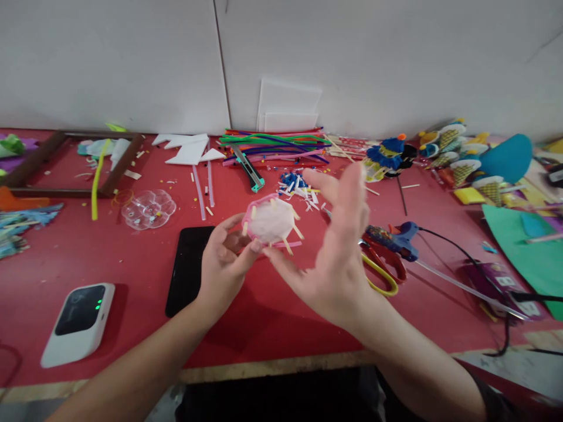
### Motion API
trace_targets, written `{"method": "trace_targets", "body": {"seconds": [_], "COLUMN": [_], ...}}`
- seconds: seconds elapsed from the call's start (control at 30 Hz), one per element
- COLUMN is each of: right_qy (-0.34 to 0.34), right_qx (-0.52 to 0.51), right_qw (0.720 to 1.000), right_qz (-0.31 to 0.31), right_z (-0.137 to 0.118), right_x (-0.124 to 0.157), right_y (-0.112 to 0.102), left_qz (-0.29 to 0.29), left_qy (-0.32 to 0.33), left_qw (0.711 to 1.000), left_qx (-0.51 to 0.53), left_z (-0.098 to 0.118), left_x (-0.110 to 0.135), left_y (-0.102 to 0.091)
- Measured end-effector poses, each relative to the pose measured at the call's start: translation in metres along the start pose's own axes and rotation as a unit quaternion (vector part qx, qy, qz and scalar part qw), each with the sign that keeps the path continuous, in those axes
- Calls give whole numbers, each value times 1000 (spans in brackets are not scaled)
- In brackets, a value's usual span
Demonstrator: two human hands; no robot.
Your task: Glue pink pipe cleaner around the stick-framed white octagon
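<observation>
My left hand pinches a small round craft piece at its left edge, above the red table. This piece has a pale, whitish disc with short cream-coloured sticks around its rim. A pink strand runs along the left side of the rim, and a pink end sticks out at the lower right. My right hand is raised with its fingers stretched out and apart. Its thumb tip meets or nearly meets the lower rim; I cannot tell whether it touches.
Behind the hands lie a utility knife, pipe cleaners and blue and white scraps. Scissors and a glue gun with its cord are to the right. A black phone and a white device lie left.
</observation>
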State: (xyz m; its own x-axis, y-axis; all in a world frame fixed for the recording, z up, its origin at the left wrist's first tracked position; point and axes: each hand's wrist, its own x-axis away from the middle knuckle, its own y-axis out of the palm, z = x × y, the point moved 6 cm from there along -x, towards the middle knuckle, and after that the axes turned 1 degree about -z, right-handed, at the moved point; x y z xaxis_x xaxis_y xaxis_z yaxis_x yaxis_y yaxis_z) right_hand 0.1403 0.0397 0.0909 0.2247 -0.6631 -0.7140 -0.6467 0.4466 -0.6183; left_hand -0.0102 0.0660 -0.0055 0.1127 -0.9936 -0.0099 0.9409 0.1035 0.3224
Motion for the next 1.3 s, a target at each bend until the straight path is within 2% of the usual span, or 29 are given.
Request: {"method": "trace_targets", "body": {"seconds": [0.1, 0.13, 0.2, 0.23, 0.3, 0.37, 0.43, 0.5, 0.6, 0.77, 1.07, 1.3], "right_qy": [-17, -24, -30, -4, 105, 236, 335, 399, 447, 474, 496, 523], "right_qx": [-91, -130, -232, -272, -323, -380, -452, -506, -541, -560, -570, -609], "right_qw": [994, 990, 972, 962, 937, 885, 813, 752, 705, 674, 649, 593], "right_qz": [56, 55, 17, -16, -76, -128, -150, -136, -96, -83, -87, -54], "right_z": [2, 3, 4, 6, 17, 27, 32, 36, 42, 45, 46, 53], "right_x": [8, 12, 20, 25, 35, 49, 60, 67, 69, 68, 69, 75], "right_y": [-15, -15, -5, 5, 31, 58, 79, 90, 94, 93, 93, 99], "left_qz": [63, 83, 110, 119, 129, 125, 98, 59, 11, -16, -26, -72], "left_qy": [-56, -76, -106, -117, -130, -131, -132, -132, -123, -134, -113, -112], "left_qw": [995, 991, 982, 978, 973, 972, 974, 977, 983, 984, 992, 990], "left_qx": [50, 72, 113, 127, 143, 152, 157, 154, 135, 119, 50, 54], "left_z": [-5, -7, -9, -11, -13, -15, -16, -16, -14, -18, -25, -24], "left_x": [-7, -8, -10, -10, -9, -8, -6, -3, 1, 7, 8, 9], "left_y": [-7, -9, -11, -11, -11, -10, -5, 2, 10, 12, 7, 10]}}
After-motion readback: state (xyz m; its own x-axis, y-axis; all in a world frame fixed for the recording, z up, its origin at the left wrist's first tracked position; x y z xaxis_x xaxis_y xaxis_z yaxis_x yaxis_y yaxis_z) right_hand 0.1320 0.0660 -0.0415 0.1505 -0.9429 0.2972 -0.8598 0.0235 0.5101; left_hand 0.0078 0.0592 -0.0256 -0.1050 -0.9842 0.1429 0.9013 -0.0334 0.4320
